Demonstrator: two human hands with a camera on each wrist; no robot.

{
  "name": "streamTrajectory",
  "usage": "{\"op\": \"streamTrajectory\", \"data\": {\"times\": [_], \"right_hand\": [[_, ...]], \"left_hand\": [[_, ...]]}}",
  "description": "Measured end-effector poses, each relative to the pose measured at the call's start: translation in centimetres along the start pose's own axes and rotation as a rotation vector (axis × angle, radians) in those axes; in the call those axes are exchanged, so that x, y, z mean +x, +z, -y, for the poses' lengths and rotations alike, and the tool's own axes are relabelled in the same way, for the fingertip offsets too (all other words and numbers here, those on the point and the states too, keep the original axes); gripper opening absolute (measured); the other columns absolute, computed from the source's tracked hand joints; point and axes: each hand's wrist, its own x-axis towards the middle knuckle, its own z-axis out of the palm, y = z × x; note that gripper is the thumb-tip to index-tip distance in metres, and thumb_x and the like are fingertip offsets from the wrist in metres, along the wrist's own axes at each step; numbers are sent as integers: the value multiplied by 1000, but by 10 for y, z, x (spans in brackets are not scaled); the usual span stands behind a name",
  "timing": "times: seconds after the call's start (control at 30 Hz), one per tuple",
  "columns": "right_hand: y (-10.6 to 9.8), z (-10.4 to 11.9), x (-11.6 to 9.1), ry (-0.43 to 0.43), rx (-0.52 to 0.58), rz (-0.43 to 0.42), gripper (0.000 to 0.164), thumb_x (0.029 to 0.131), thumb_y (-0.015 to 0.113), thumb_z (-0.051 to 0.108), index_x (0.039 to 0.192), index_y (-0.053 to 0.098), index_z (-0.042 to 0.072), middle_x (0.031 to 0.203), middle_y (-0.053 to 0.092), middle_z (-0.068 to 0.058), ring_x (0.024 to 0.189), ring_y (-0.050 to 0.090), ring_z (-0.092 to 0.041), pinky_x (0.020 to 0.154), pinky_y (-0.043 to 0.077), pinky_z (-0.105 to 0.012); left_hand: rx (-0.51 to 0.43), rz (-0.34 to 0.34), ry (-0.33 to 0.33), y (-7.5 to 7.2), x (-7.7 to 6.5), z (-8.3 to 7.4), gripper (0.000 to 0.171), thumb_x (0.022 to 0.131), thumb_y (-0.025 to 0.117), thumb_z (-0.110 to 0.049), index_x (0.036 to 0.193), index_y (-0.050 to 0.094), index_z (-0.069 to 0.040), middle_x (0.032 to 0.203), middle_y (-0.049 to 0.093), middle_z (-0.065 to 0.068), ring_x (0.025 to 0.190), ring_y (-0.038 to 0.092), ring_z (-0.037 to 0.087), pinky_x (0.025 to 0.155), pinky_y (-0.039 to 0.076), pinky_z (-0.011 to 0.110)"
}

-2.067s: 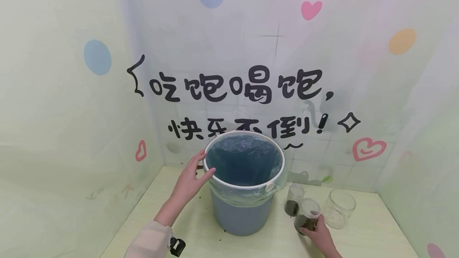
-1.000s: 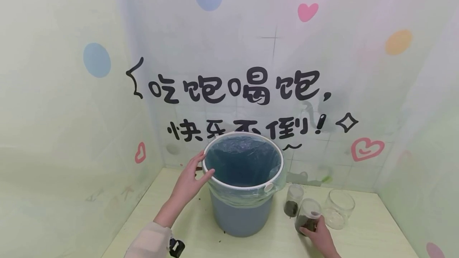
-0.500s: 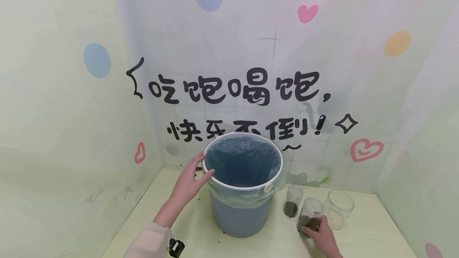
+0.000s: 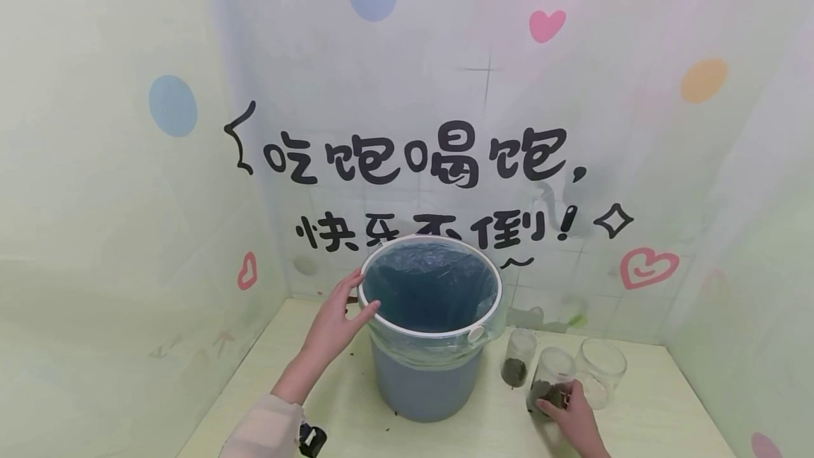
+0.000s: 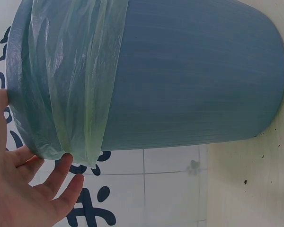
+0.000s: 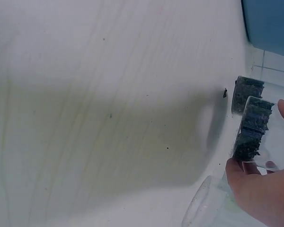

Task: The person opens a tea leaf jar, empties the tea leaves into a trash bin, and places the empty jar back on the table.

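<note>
Holding a clear jar (image 4: 552,365) by its lower part with the right hand (image 4: 574,419). A snug grip, with the thumb on one side of the jar and bent fingers on the other. Dark, crumbly bits (image 6: 253,127) in the bottom of this jar. Close to straight up, on or very low over the bench (image 4: 668,408), to the right of the big blue bin (image 4: 422,391). Hard to tell about any gap under it.

Just behind, on the side near the bin: a small clear jar (image 4: 520,353), upright on the bench, with dark bits at the bottom too. Just behind, on the other side: a wide clear glass (image 4: 603,366), near the right hand.

Touching the white rim (image 4: 439,335) of the bin with the left hand (image 4: 333,320), over on the left side. Loose fingers, spread apart and only a little bent, with the thumb tip on the rim. Inside the bin and folded down over the outside: a thin, shiny green bag (image 5: 85,85). On the left arm, a pale sleeve (image 4: 263,426).

Tiny dark specks (image 5: 245,182) on the bench, some close to the bin. At the back, a pale wall (image 4: 420,55) with big black writing (image 4: 456,154), a pink heart (image 4: 547,25) and an orange dot (image 4: 704,80).
</note>
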Motion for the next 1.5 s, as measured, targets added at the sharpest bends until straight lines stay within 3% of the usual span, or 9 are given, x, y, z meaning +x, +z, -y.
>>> {"op": "streamTrajectory", "data": {"times": [0.43, 0.93, 1.17, 1.5], "right_hand": [[-7, 8, 0, 11, 58, -24, 58, 90, 72, 24, 122, 38, -9, 132, 50, -37, 126, 47, -55, 106, 43, -62], [-10, 19, -1, 14, 105, -74, 76, 93, 70, 29, 143, 28, -10, 137, 47, -34, 130, 44, -50, 110, 40, -61], [-12, 26, -4, -4, 124, -101, 75, 93, 70, 28, 144, 29, -8, 135, 50, -32, 126, 48, -47, 108, 42, -61], [-16, 32, -3, -30, 97, -153, 72, 94, 70, 29, 145, 33, -6, 131, 54, -28, 121, 53, -40, 101, 49, -45]], "left_hand": [[-3, 5, -4, -1, 0, 1, 73, 92, 68, -46, 151, 42, -11, 163, 33, 4, 134, 53, 31, 105, 50, 53], [-1, 5, -2, 0, 0, 2, 72, 93, 68, -45, 151, 42, -12, 163, 32, 4, 128, 57, 32, 102, 52, 52], [5, 4, -3, 1, 1, 2, 73, 92, 68, -46, 151, 42, -12, 163, 32, 4, 127, 58, 31, 102, 52, 53], [1, 4, -4, 1, 1, 2, 73, 93, 68, -45, 152, 41, -12, 163, 32, 6, 128, 57, 32, 102, 52, 53]]}}
